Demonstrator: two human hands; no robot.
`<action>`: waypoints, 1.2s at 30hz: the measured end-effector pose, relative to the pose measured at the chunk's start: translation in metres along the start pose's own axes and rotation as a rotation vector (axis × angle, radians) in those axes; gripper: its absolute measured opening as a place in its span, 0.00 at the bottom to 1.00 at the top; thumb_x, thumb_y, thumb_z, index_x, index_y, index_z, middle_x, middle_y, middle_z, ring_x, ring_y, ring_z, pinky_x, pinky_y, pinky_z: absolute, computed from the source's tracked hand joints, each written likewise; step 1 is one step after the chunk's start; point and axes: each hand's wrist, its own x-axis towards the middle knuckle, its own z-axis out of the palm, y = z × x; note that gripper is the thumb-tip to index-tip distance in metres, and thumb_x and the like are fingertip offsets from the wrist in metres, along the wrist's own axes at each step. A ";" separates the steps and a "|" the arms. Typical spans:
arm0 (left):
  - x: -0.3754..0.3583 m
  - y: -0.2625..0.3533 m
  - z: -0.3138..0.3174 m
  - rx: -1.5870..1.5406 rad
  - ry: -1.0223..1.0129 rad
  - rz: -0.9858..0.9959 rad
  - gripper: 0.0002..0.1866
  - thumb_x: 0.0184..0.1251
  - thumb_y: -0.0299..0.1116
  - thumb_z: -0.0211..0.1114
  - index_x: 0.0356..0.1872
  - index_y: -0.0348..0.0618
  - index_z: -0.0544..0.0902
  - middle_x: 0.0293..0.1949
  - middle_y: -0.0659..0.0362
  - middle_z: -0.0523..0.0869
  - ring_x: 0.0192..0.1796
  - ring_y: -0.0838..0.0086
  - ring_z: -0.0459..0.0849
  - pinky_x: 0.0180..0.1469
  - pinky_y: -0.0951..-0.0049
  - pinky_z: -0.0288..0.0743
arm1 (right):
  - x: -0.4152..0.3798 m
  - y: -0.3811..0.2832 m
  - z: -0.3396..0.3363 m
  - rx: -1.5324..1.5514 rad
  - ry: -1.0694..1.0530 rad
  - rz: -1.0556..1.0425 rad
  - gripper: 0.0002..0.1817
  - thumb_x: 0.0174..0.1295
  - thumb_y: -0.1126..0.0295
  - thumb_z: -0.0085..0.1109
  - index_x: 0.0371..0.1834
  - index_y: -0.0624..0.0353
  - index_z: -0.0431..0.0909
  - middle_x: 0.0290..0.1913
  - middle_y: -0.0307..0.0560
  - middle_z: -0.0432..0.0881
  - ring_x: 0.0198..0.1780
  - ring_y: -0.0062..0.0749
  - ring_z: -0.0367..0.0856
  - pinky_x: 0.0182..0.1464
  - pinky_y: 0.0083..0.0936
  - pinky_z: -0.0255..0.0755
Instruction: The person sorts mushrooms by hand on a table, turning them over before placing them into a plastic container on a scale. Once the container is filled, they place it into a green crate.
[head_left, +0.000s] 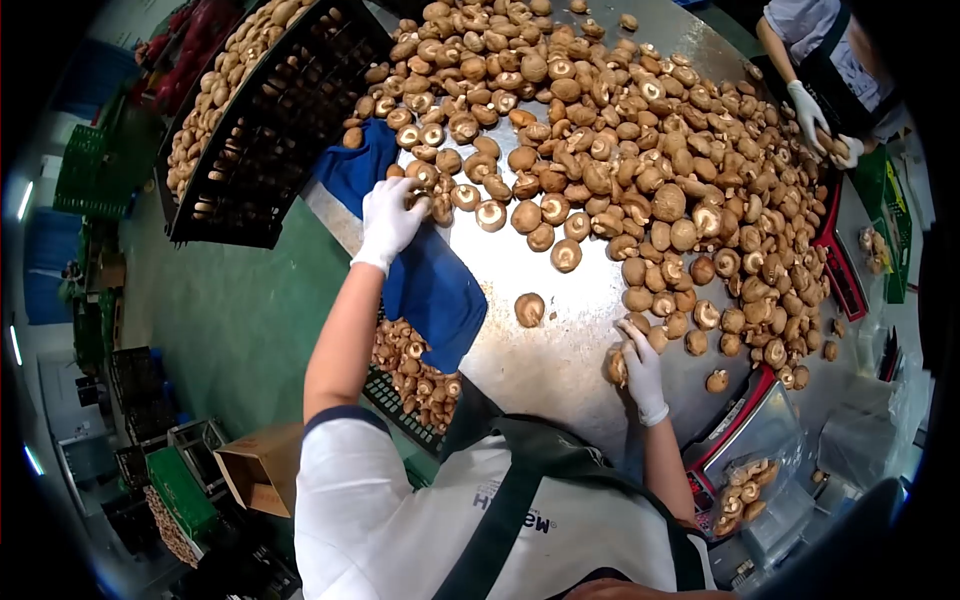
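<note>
Brown mushrooms [668, 202] are heaped over a metal table [500, 345]. My left hand [392, 217], in a white glove, is at the left edge of the heap above a blue cloth [432, 290], its fingers closed round a mushroom [421, 207]. Nearer my body on the right, my gloved right hand [640, 368] has its fingers curled round another mushroom [617, 368]. A single mushroom [530, 310] lies apart between the two hands.
A black crate [275, 125] of mushrooms stands upper left; a green crate [400, 402] sits below the cloth. On the right are a red-edged scale [735, 425] and a bag of mushrooms [745, 492]. A co-worker's gloved hands [812, 118] are upper right.
</note>
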 end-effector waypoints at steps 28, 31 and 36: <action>-0.344 0.088 0.044 -1.689 -0.217 -0.658 0.21 0.71 0.43 0.53 0.60 0.44 0.71 0.55 0.52 0.79 0.57 0.61 0.79 0.57 0.60 0.79 | -0.084 -0.083 0.146 -0.075 -0.747 -0.621 0.30 0.58 0.61 0.63 0.65 0.60 0.73 0.62 0.51 0.74 0.65 0.48 0.67 0.67 0.37 0.61; -0.318 0.096 -0.009 -1.955 -0.183 -1.085 0.23 0.71 0.49 0.50 0.58 0.45 0.75 0.55 0.52 0.80 0.54 0.61 0.81 0.54 0.61 0.79 | -0.078 -0.082 0.150 -0.027 -0.683 -0.634 0.24 0.61 0.63 0.61 0.60 0.59 0.76 0.57 0.52 0.78 0.60 0.46 0.73 0.64 0.35 0.66; -0.368 -0.015 0.014 -1.817 -0.183 -1.672 0.20 0.71 0.42 0.52 0.57 0.41 0.76 0.52 0.51 0.82 0.50 0.58 0.82 0.53 0.59 0.80 | -0.029 -0.048 0.162 -0.146 -0.626 -0.388 0.27 0.65 0.61 0.58 0.67 0.57 0.70 0.60 0.56 0.77 0.60 0.47 0.76 0.63 0.35 0.69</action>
